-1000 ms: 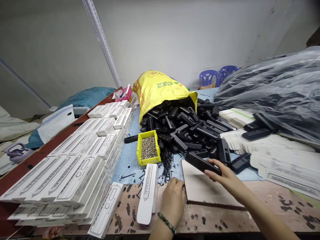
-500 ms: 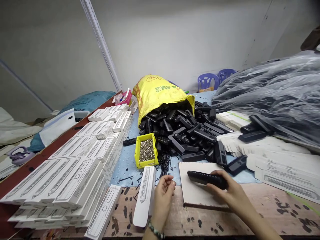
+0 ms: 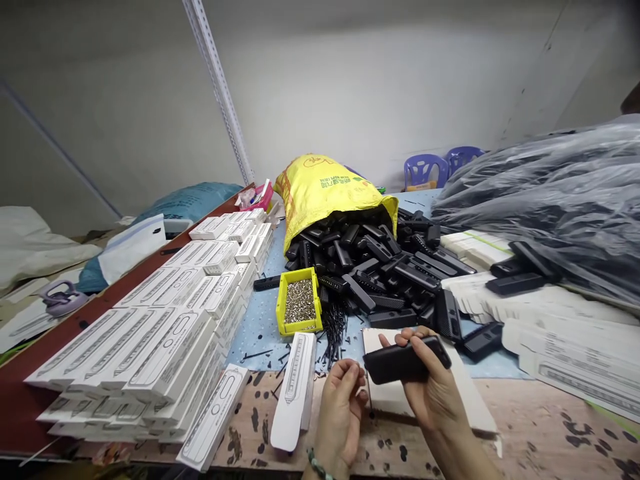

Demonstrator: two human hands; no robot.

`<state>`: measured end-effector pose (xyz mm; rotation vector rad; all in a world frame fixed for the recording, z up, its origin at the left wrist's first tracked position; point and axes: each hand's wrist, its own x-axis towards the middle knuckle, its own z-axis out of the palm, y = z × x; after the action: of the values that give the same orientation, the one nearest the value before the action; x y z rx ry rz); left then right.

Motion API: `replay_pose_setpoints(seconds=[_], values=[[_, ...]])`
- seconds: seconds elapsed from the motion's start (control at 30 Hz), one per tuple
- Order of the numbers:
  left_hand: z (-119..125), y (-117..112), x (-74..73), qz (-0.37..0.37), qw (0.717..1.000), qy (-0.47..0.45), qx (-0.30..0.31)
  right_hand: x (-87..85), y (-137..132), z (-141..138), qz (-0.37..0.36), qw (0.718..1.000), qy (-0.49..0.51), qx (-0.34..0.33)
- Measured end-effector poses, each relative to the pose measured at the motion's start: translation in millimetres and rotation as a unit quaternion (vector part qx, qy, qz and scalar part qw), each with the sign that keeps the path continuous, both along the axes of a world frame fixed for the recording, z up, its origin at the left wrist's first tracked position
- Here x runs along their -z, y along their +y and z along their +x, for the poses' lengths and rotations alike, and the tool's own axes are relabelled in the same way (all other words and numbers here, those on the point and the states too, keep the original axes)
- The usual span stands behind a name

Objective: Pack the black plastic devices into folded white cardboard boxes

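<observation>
My right hand [image 3: 433, 387] grips a black oblong plastic case [image 3: 395, 364], tilted above a white board [image 3: 470, 393], with the thumb and fingers on its right end. Close to the case's left end, my left hand [image 3: 345, 407] has thumb and forefinger pinched together. Whatever is between those fingertips is too small to make out. A white printed carton [image 3: 293, 393] stands just left of my left hand, its end flap lying toward me. Beyond it sits a yellow bin [image 3: 283, 300] of small metal screws [image 3: 300, 300], beside a bunch of thin black pieces [image 3: 334, 330].
Black cases [image 3: 385, 267] spill from a yellow sack [image 3: 330, 190] at the back. Stacked white boxes [image 3: 150, 347] fill the left side along a red-brown board edge [image 3: 113, 303]. At right lie flat cartons [image 3: 580, 353] and a large plastic-wrapped heap [image 3: 545, 193].
My right hand has turned the case, so its smooth broad face shows now and the row of holes does not. My left hand stays near, its fingers pinched. The view has shifted slightly.
</observation>
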<state>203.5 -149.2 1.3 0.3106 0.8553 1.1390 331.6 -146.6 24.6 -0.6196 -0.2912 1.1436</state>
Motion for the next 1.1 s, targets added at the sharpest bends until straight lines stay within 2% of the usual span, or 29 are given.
replay_pose_setpoints(seconds=[0.13, 0.27, 0.37, 0.5, 0.6, 0.83, 0.93, 1.0, 1.03, 1.07, 1.1], values=[[7.0, -2.5, 5.8, 0.004, 0.999, 0.002, -0.034, -0.8, -2.8, -8.4, 0.013, 0.999, -0.021, 0.023], [9.7, -5.7, 8.2, 0.026, 1.000, 0.005, -0.009, -6.0, -4.4, -6.4, 0.033, 0.997, -0.065, 0.017], [9.8, -5.6, 0.8, 0.041, 0.999, -0.003, 0.008, -10.4, -4.9, -2.1, 0.043, 0.995, -0.084, 0.027], [9.4, -2.7, -10.9, 0.040, 0.999, 0.010, -0.014, -12.8, -6.5, -1.9, 0.052, 0.994, -0.083, 0.039], [7.7, -2.3, -13.2, 0.039, 0.999, 0.022, -0.018, -12.8, -8.1, -2.6, 0.059, 0.994, -0.087, 0.029], [7.8, -5.5, -11.0, 0.048, 0.998, 0.034, 0.023, -12.6, -8.3, 0.3, 0.076, 0.990, -0.119, -0.007], [5.7, -8.0, -6.2, 0.050, 0.997, 0.034, 0.055, -12.1, -9.6, 0.5, 0.083, 0.985, -0.149, -0.003], [-5.1, -7.6, -3.6, 0.086, 0.983, 0.117, 0.112, -9.7, -11.9, 7.8, 0.078, 0.974, -0.210, -0.028], [-14.1, -5.9, -3.2, 0.115, 0.964, 0.194, 0.138, -7.1, -13.0, 14.5, 0.079, 0.963, -0.255, -0.037], [-25.0, -2.9, -3.3, 0.140, 0.935, 0.292, 0.146, -3.0, -13.8, 23.0, 0.088, 0.950, -0.299, -0.028], [-37.1, 1.5, -3.9, 0.161, 0.892, 0.400, 0.135, 2.8, -14.1, 32.4, 0.105, 0.936, -0.336, 0.004]])
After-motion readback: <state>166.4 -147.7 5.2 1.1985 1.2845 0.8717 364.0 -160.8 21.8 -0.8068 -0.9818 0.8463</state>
